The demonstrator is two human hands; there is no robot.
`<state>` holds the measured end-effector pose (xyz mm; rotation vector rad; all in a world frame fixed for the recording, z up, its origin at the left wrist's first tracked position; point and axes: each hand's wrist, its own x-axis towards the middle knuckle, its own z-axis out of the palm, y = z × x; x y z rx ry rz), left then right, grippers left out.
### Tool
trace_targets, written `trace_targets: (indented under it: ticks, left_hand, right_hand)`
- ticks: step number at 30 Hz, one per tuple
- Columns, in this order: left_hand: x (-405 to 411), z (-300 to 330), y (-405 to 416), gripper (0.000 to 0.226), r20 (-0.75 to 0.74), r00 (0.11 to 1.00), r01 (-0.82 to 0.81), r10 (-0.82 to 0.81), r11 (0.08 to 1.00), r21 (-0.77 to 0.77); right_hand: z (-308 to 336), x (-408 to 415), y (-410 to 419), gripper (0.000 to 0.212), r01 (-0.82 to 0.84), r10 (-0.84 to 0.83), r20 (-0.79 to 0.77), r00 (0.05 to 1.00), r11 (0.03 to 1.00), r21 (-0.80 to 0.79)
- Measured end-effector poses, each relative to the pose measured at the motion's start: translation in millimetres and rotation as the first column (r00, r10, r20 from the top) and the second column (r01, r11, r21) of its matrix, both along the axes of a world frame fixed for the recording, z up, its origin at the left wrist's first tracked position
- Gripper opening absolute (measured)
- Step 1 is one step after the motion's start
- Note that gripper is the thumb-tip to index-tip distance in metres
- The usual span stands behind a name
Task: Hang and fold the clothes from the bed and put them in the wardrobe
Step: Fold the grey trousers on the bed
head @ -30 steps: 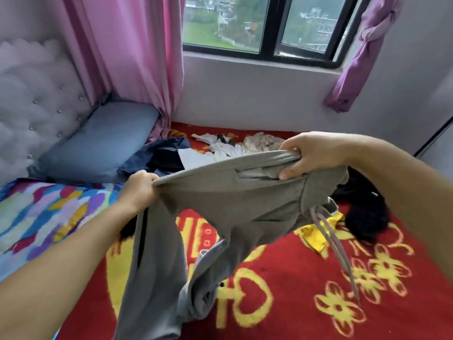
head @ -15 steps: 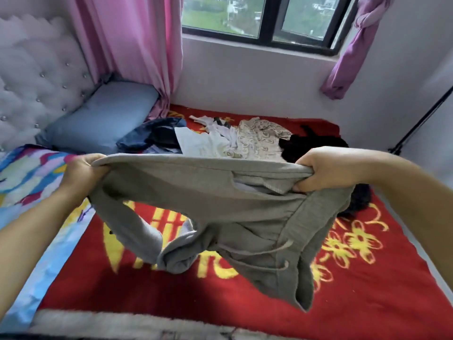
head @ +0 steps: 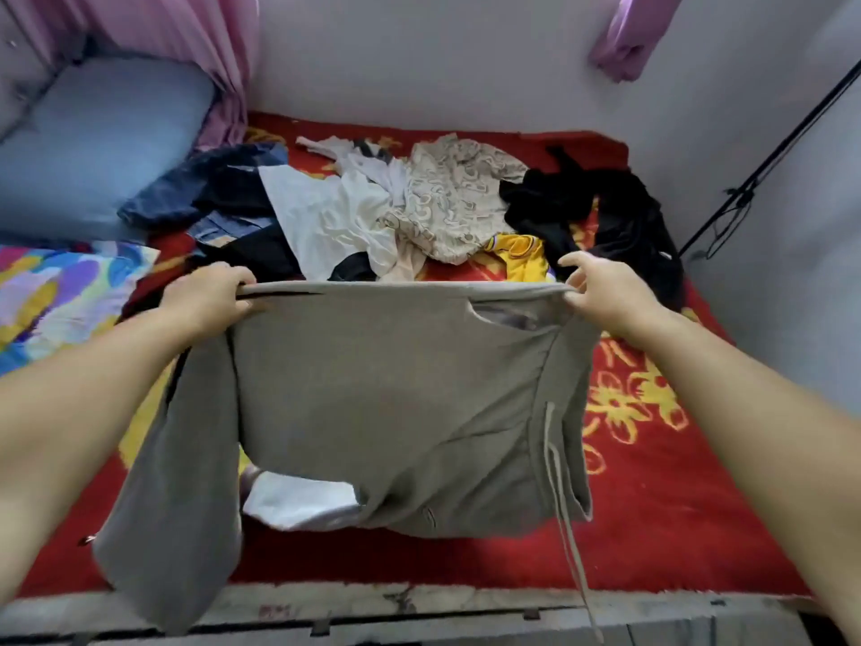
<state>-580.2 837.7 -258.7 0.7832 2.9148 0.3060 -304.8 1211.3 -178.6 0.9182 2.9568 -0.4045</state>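
Over the red bed (head: 652,505), left hand (head: 205,296) and right hand (head: 605,291) pinch grey trousers (head: 382,389) stretched flat.

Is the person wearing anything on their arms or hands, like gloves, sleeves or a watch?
No. Both forearms are bare right up to the picture's edge, with no sleeve showing. The left hand and right hand have no gloves, rings, watch or bracelet that I can see.

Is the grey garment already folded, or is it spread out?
Spread out, not neatly folded: the left hand and right hand hold the grey garment taut by its top edge, and it hangs down.
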Motion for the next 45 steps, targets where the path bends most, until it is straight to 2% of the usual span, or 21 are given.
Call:
trace_targets:
  ticks: [1, 2, 3, 5, 7, 9, 12, 15, 18, 20, 22, 25, 28, 30, 34, 37, 38, 40, 42, 43, 45]
  left_hand:
    - [0.2, -24.8, 20.3, 0.036, -0.008, 0.996, -0.085, 0.085, 0.996, 0.010]
    - [8.1, -48.5, 38.2, 0.044, 0.012, 0.988, -0.152, 0.151, 0.988, 0.028]
    - [21.4, -76.9, 57.0, 0.047, 0.050, 0.987, -0.157, 0.156, 0.987, 0.028]
    - [68.0, -123.5, 83.0, 0.053, 0.110, 0.993, 0.043, -0.038, 0.998, -0.047]
    - [119.8, -164.6, 101.3, 0.059, 0.221, 0.942, 0.283, -0.254, 0.952, -0.113]
    - [164.4, -198.6, 112.1, 0.061, 0.293, 0.902, 0.369, -0.316, 0.918, -0.146]
    - [205.5, -243.0, 121.0, 0.068, 0.357, 0.924, 0.231, -0.137, 0.943, -0.237]
    - [208.7, -266.3, 120.2, 0.079, 0.378, 0.917, -0.011, 0.130, 0.953, -0.301]
    - [197.1, -282.4, 115.8, 0.087, 0.369, 0.875, -0.201, 0.313, 0.929, -0.311]
    - [186.8, -291.7, 116.6, 0.066, 0.415, 0.838, -0.210, 0.354, 0.912, -0.353]
    - [181.2, -296.5, 122.8, 0.036, 0.482, 0.808, -0.216, 0.339, 0.931, -0.293]
    - [181.1, -286.0, 141.1, 0.022, 0.434, 0.855, -0.248, 0.284, 0.959, -0.138]
    - [193.9, -266.1, 176.0, 0.019, 0.403, 0.890, -0.239, 0.214, 0.971, 0.013]
    - [208.8, -257.0, 206.9, 0.022, 0.407, 0.907, -0.145, 0.107, 0.987, 0.065]
    - [255.3, -258.8, 269.2, 0.048, 0.484, 0.867, 0.130, -0.120, 0.991, 0.014]
    - [282.5, -269.2, 275.4, 0.050, 0.534, 0.837, 0.125, -0.121, 0.992, 0.028]
    - [285.7, -270.9, 267.2, 0.048, 0.521, 0.845, 0.113, -0.122, 0.992, 0.048]
    - [283.9, -269.7, 240.3, 0.045, 0.435, 0.889, 0.116, -0.143, 0.989, 0.088]
    - [269.3, -265.2, 206.3, 0.044, 0.352, 0.926, 0.107, -0.135, 0.989, 0.098]
    - [258.3, -263.4, 188.0, 0.045, 0.321, 0.941, 0.083, -0.105, 0.993, 0.081]
    - [232.1, -259.0, 148.6, 0.051, 0.276, 0.961, -0.030, 0.024, 0.999, 0.019]
  right_hand:
    - [-28.1, -7.0, 6.2, 0.043, 0.110, -0.113, -0.118, 0.987, 0.994, -0.029]
    - [-55.9, -11.5, 9.0, 0.046, 0.189, -0.199, -0.148, 0.969, 0.979, -0.082]
    - [-91.1, -16.1, 12.5, 0.047, 0.233, -0.245, -0.085, 0.966, 0.963, -0.134]
    - [-150.5, -3.0, 8.4, 0.048, 0.234, -0.212, 0.134, 0.968, 0.955, -0.180]
    - [-201.1, 21.7, 5.3, 0.046, 0.235, -0.170, 0.292, 0.941, 0.950, -0.205]
    - [-242.1, 49.9, 8.4, 0.043, 0.321, -0.207, 0.372, 0.905, 0.907, -0.274]
    - [-293.1, 81.8, 21.2, 0.042, 0.434, -0.276, 0.440, 0.854, 0.845, -0.313]
    - [-326.2, 86.2, 31.6, 0.060, 0.449, -0.311, 0.383, 0.870, 0.821, -0.352]
    - [-344.6, 71.0, 30.6, 0.083, 0.482, -0.365, 0.326, 0.872, 0.755, -0.446]
    - [-358.5, 63.4, 28.9, 0.086, 0.509, -0.390, 0.333, 0.858, 0.726, -0.462]
    - [-366.9, 61.0, 30.4, 0.063, 0.482, -0.325, 0.384, 0.864, 0.753, -0.449]
    - [-357.2, 67.2, 42.0, 0.025, 0.404, -0.276, 0.338, 0.900, 0.821, -0.404]
    - [-327.3, 102.8, 76.3, 0.020, 0.412, -0.348, 0.239, 0.907, 0.852, -0.324]
    - [-308.6, 141.0, 106.8, 0.021, 0.444, -0.398, 0.220, 0.890, 0.865, -0.232]
    - [-289.3, 224.1, 159.8, 0.023, 0.635, -0.594, 0.294, 0.749, 0.771, -0.060]
    - [-294.5, 251.8, 166.4, 0.041, 0.764, -0.705, 0.396, 0.588, 0.645, 0.014]
    - [-296.7, 247.6, 160.4, 0.049, 0.753, -0.699, 0.409, 0.586, 0.657, 0.045]
    - [-303.2, 223.4, 141.2, 0.059, 0.615, -0.587, 0.371, 0.720, 0.787, 0.051]
    - [-311.4, 180.9, 115.5, 0.060, 0.387, -0.360, 0.327, 0.874, 0.922, -0.020]
    - [-315.0, 154.3, 100.1, 0.059, 0.275, -0.236, 0.318, 0.918, 0.958, -0.083]
    - [-322.3, 97.9, 61.6, 0.054, 0.079, -0.008, 0.281, 0.960, 0.967, -0.241]
